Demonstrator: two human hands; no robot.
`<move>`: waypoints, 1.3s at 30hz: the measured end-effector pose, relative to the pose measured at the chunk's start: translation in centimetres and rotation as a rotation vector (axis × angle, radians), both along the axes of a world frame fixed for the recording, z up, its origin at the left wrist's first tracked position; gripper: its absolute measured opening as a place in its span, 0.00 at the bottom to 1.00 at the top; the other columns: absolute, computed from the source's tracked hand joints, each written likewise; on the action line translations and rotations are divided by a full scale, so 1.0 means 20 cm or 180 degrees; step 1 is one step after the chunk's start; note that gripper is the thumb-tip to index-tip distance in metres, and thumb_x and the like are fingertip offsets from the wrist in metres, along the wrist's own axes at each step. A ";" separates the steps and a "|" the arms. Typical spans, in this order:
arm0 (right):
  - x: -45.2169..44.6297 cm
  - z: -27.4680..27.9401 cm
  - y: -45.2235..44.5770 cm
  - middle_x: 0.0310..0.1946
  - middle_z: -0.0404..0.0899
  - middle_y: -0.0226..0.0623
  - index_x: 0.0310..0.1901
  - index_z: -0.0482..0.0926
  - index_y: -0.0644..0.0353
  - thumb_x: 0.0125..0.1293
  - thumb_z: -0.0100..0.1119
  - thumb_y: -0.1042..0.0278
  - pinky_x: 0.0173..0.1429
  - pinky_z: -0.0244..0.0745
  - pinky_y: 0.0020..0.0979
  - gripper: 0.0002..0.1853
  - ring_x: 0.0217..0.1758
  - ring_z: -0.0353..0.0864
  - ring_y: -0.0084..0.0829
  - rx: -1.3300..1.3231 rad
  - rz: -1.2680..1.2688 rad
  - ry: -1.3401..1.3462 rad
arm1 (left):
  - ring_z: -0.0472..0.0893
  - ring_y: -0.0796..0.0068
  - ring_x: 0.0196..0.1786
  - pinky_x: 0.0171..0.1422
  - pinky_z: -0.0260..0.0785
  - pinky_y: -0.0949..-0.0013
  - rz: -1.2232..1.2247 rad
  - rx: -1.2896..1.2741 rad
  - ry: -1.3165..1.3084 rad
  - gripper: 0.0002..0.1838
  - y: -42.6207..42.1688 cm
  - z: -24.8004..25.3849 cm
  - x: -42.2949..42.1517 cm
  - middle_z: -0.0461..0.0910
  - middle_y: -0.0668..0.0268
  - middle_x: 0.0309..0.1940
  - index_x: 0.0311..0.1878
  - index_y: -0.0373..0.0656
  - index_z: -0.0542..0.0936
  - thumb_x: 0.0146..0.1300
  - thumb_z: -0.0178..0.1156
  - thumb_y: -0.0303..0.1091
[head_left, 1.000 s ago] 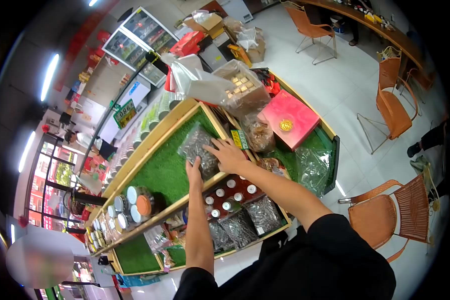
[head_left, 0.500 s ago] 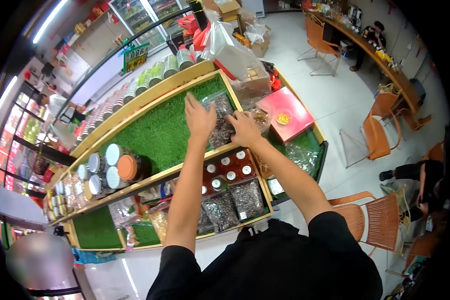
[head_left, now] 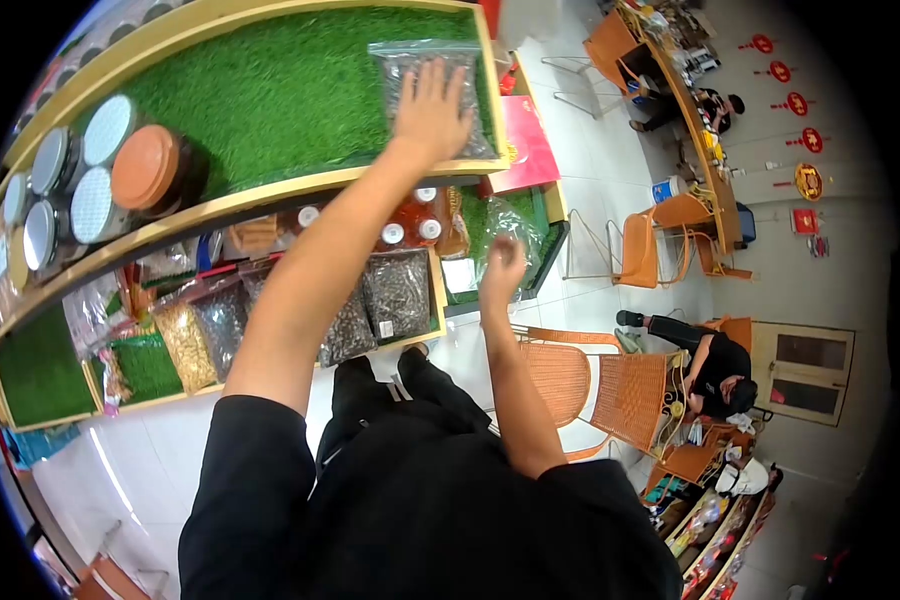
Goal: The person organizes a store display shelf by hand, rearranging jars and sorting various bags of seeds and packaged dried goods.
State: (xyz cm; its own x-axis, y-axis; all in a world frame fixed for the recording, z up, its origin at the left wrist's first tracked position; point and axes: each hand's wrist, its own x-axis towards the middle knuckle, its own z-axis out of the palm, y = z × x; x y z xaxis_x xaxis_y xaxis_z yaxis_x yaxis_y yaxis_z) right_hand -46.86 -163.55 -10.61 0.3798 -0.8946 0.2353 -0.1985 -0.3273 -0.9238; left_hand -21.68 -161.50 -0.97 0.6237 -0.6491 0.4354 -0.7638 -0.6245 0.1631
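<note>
My left hand [head_left: 432, 112] lies flat, fingers spread, on a clear zip bag of small dark dried pieces [head_left: 395, 75]. That bag rests on the green turf of the upper shelf [head_left: 270, 85], in its right corner. My right hand [head_left: 503, 275] is lower and further right, its fingers curled in and slightly blurred. Whatever it holds, if anything, is hidden. Just beyond its fingers a crumpled clear plastic bag [head_left: 515, 222] lies on the lower turf. A pink-red box [head_left: 530, 145] stands to the right of the shelf.
Lidded jars, one with an orange lid [head_left: 145, 167], stand at the shelf's left. Bags of dark dried goods [head_left: 397, 290] and a bag of yellow pieces [head_left: 185, 345] fill the lower tier. Wicker chairs [head_left: 630, 405] and a seated person [head_left: 720, 370] are on the right.
My view has turned and shifted right. My right hand has left the zip bag and drawn back down. The left hand has moved onto the bag, which now lies flatter.
</note>
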 end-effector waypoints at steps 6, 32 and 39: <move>-0.78 -0.67 0.33 0.31 0.80 0.40 0.41 0.78 0.66 0.59 0.52 0.75 0.41 0.73 0.31 0.09 0.35 0.79 0.31 0.1097 0.0978 0.1823 | 0.43 0.59 0.77 0.79 0.32 0.54 -0.0340 -0.0228 0.0553 0.36 0.05 0.03 0.13 0.45 0.55 0.75 0.75 0.52 0.50 0.67 0.40 0.57; -0.28 -0.76 0.76 0.42 0.81 0.47 0.44 0.80 0.59 0.52 0.57 0.63 0.54 0.73 0.40 0.17 0.49 0.79 0.46 0.1274 0.2427 0.2418 | 0.51 0.45 0.74 0.76 0.44 0.51 -0.1128 -0.0710 0.0283 0.36 0.54 0.02 -0.19 0.51 0.45 0.72 0.72 0.40 0.55 0.63 0.54 0.41; -0.19 -0.86 0.74 0.61 0.66 0.57 0.64 0.60 0.70 0.48 0.71 0.57 0.63 0.67 0.37 0.45 0.63 0.68 0.50 0.2100 0.2282 0.2816 | 0.70 0.51 0.57 0.65 0.59 0.60 0.0148 -0.1375 0.2765 0.21 1.46 -0.75 -0.68 0.71 0.48 0.50 0.54 0.31 0.68 0.56 0.55 0.25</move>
State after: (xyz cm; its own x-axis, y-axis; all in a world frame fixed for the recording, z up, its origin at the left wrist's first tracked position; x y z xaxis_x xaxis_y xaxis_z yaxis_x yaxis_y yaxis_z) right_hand -50.72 -148.72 -27.82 0.6145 -0.2818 -0.7369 -0.7870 -0.1526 -0.5978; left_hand -35.20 -132.35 -16.02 0.8613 -0.5081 0.0060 -0.2449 -0.4049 0.8810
